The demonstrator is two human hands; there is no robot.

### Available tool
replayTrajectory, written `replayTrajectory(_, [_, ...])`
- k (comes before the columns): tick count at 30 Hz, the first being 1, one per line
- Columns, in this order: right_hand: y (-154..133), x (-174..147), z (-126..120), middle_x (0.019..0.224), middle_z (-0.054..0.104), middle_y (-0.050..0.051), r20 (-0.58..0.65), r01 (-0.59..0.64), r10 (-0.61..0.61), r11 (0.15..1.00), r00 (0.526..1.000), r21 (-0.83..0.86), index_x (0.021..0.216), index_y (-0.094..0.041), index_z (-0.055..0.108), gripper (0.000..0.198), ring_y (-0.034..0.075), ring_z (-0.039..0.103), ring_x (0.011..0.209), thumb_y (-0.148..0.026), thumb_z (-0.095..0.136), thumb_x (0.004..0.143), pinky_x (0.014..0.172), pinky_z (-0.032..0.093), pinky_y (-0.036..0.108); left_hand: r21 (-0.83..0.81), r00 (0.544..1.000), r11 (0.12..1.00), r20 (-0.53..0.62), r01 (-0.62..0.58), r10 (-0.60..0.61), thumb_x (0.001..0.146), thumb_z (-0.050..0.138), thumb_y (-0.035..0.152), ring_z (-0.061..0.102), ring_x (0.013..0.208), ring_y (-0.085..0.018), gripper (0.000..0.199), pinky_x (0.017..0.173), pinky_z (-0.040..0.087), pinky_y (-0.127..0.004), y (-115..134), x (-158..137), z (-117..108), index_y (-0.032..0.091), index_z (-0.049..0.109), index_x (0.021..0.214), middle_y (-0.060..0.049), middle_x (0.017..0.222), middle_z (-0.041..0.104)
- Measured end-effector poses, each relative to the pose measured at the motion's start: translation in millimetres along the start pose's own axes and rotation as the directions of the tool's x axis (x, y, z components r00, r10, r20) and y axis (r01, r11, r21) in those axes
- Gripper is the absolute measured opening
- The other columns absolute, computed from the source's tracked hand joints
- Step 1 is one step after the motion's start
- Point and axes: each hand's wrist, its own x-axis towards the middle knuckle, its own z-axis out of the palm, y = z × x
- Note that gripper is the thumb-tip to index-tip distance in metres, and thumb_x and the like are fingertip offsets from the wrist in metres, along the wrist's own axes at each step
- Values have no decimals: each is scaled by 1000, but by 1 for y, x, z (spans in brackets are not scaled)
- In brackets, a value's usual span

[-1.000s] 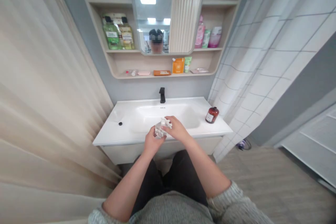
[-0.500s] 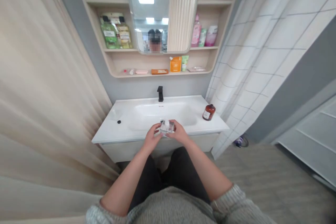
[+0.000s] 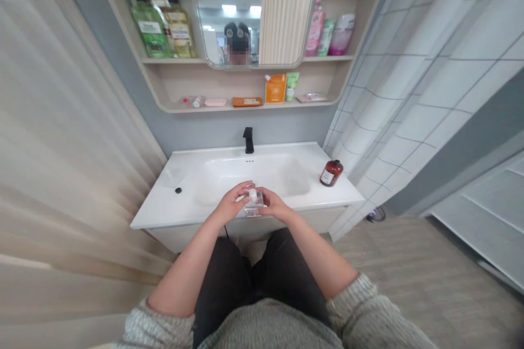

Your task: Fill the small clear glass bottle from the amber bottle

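Observation:
My right hand [image 3: 275,205] grips the right side of a small clear container [image 3: 254,210] with a white round part [image 3: 252,194] at its top. At the left of it, my left hand [image 3: 230,204] is closed on the same container, its thumb by the white part and its fingers reaching round the far side. Both hands are over the front edge of the white sink [image 3: 229,173]. Whether the white part is a lid or something inside, I cannot tell.
A black faucet [image 3: 248,140] rises behind the basin. On the counter stand a brown bottle [image 3: 331,173] at right and a clear cup [image 3: 173,176] at left, near a small black cap [image 3: 178,190]. Shelves [image 3: 172,107] above hold toiletries, including an orange pouch [image 3: 275,89].
My left hand has shifted its hold, its fingers now higher along the container's far side. The container has turned slightly and moved a little left. My view has shifted slightly.

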Motion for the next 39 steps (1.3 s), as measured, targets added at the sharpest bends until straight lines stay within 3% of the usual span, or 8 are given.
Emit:
replayTrajectory(4, [14, 35, -1, 106, 69, -1, 22, -54, 53, 996, 998, 67, 120, -26, 65, 71, 22, 64, 95, -39, 103, 62, 90, 54, 36, 66, 1000, 998, -31, 5, -3, 99, 77, 42, 72, 143, -32, 54, 125, 55, -53, -21, 21, -14, 25, 74, 150, -15, 158, 73])
replayTrajectory(8, [33, 63, 0, 103, 67, -2, -18, -79, 80, 997, 997, 23, 120, -26, 64, 75, 21, 63, 92, -38, 105, 58, 87, 53, 35, 105, 995, 994, -100, 13, -2, 96, 79, 43, 77, 133, -31, 43, 124, 57, -53, -52, 37, -22, 22, 80, 134, -15, 144, 81])
replayTrajectory(16, [62, 72, -7, 106, 69, -1, -60, -131, 134, 990, 989, 53, 124, -25, 66, 79, 22, 64, 95, -37, 106, 56, 89, 53, 36, 46, 986, 997, -156, 62, -55, 91, 83, 48, 79, 124, -31, 42, 119, 58, -51, -95, 46, -16, 22, 80, 123, -14, 131, 84])
replayTrajectory(20, [64, 72, -9, 106, 71, -1, -60, -139, 142, 989, 988, 59, 126, -26, 67, 82, 23, 66, 95, -38, 106, 55, 90, 54, 37, 12, 978, 998, -201, 63, -59, 89, 84, 47, 78, 115, -29, 38, 113, 59, -49, -94, 47, -11, 23, 78, 118, -11, 121, 83])
replayTrajectory(24, [65, 74, -7, 118, 74, 3, -38, -116, 117, 993, 992, 15, 126, -25, 71, 79, 26, 70, 106, -39, 106, 57, 96, 56, 39, 152, 956, 986, -291, 70, -23, 80, 93, 40, 73, 103, -27, 35, 104, 60, -45, -82, 50, -3, 24, 78, 108, -5, 105, 77])
replayTrajectory(30, [69, 76, -6, 123, 75, 5, -53, -117, 118, 993, 992, 16, 129, -24, 71, 81, 28, 71, 109, -38, 105, 56, 99, 57, 41, 60, 979, 998, -203, 10, 3, 78, 91, 32, 71, 133, -33, 76, 122, 52, -51, -72, 49, 3, 24, 65, 148, -13, 144, 75])
replayTrajectory(36, [73, 77, -5, 110, 74, 1, -56, -105, 104, 994, 993, -13, 123, -24, 70, 82, 23, 68, 99, -42, 107, 52, 95, 56, 38, -111, 978, 994, -205, 20, -43, 69, 75, 20, 70, 137, -33, 82, 125, 49, -54, -78, 43, -15, 25, 59, 149, -8, 121, 78])
replayTrajectory(39, [72, 78, -4, 106, 73, -1, -68, -102, 99, 994, 993, -30, 118, -24, 70, 79, 22, 66, 95, -43, 107, 50, 93, 55, 37, -88, 980, 996, -196, 30, -47, 62, 71, 15, 70, 135, -32, 85, 123, 50, -52, -75, 44, -17, 26, 60, 146, -7, 125, 76])
